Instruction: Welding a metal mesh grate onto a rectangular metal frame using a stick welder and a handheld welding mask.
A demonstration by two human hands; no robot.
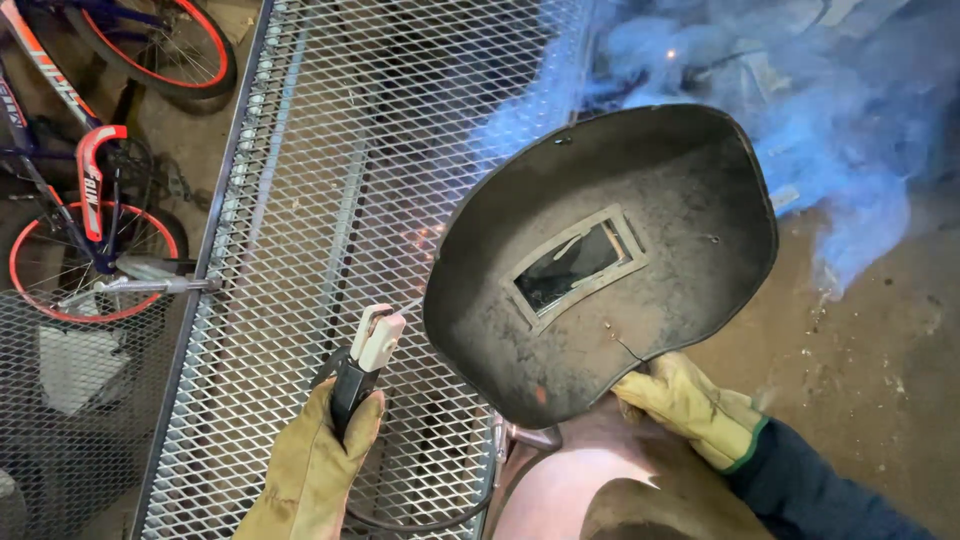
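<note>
Left hand [310, 470] clamps the electrode holder [362, 365] at lower centre; right hand [695, 405] grips the welding shield [600, 260]. A steady rod and covered eyes would serve best over the mesh panel [330, 180].

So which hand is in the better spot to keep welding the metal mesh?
The left hand. It grips the electrode holder, whose rod points at the mesh panel near the sparks. The right hand is busy holding the welding shield.

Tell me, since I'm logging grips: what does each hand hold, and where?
Left hand grips the electrode holder by its dark handle. Right hand holds the welding shield at its bottom edge.
</note>
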